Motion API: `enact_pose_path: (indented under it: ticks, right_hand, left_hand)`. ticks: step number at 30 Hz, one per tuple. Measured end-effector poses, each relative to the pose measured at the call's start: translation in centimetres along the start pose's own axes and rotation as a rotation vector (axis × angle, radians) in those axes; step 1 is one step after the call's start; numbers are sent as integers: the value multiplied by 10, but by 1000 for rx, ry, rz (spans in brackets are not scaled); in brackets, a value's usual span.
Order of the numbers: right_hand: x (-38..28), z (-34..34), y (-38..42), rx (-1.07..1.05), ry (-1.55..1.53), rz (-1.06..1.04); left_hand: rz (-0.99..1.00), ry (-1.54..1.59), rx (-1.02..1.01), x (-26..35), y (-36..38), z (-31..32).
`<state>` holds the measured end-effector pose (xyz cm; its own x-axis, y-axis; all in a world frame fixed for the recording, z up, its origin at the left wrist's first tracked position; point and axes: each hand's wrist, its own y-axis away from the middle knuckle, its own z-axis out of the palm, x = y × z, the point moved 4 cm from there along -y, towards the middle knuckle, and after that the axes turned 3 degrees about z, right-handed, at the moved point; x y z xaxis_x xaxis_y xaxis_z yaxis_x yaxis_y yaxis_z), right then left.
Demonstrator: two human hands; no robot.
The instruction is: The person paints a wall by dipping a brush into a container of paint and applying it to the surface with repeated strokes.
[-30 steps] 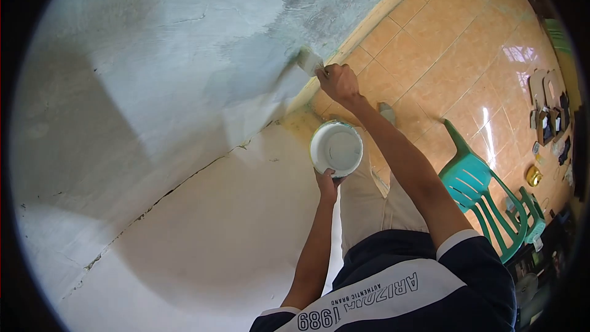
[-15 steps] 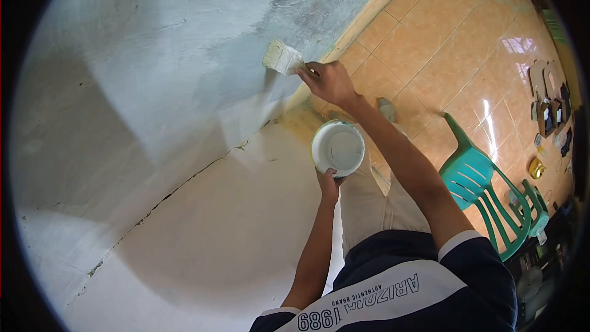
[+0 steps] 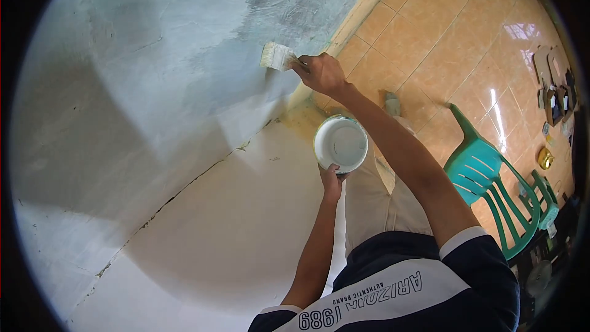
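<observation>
A wide paintbrush (image 3: 278,56) with pale, paint-coated bristles is gripped by its handle in my right hand (image 3: 322,75). Its bristles are right at the grey-blue wall (image 3: 203,37), below a darker patch. Lower down, my left hand (image 3: 332,179) holds a round white paint bucket (image 3: 342,144) by its near rim, thumb over the edge. Whitish paint shows inside the bucket, and its rim is smeared.
A long crack (image 3: 178,192) runs along the corner with the white wall (image 3: 246,233). To the right, a green plastic chair (image 3: 476,169) stands on the orange tiled floor (image 3: 430,43). Beyond it are a gold-coloured pot (image 3: 545,158) and several small items.
The view has shifted slightly, so the chair and floor items sit further right. The brush has moved a little along the wall; both hands keep their hold.
</observation>
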<state>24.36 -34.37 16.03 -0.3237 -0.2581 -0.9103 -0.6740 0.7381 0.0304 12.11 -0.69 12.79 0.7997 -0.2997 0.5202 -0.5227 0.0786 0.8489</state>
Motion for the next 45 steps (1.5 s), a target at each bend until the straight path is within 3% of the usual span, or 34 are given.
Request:
enact_pose_path:
  ticks: [8,12,15,17,24,27,29,36,39,41,45]
  right_hand:
    - [34,14,16,-116,138,242]
    - [41,19,28,-60,176,267]
    - [25,3,30,9,18,246]
    - [11,-6,29,70,-108,35]
    - [37,26,-3,35,-63,-70]
    - [41,32,3,213,-28,-153]
    - [37,28,1,21,-94,-2]
    - [56,42,10,-3,-25,130]
    - [75,52,15,-92,76,249]
    - [76,51,17,-207,128,467]
    - [20,33,9,-175,102,552]
  left_hand:
    - [-27,2,6,-5,-3,14]
    - [-19,16,23,-10,-2,16]
    - [-32,3,20,-10,-1,14]
    - [-45,-10,15,-9,-3,15]
    - [-48,9,42,-3,-2,13]
    - [-52,23,37,-1,-4,13]
    - [-49,38,28,2,-6,13]
    - [-14,34,16,9,-15,11]
    - [0,25,13,14,-18,13]
    - [-10,18,10,15,-18,10]
    - [-40,17,18,12,-23,3]
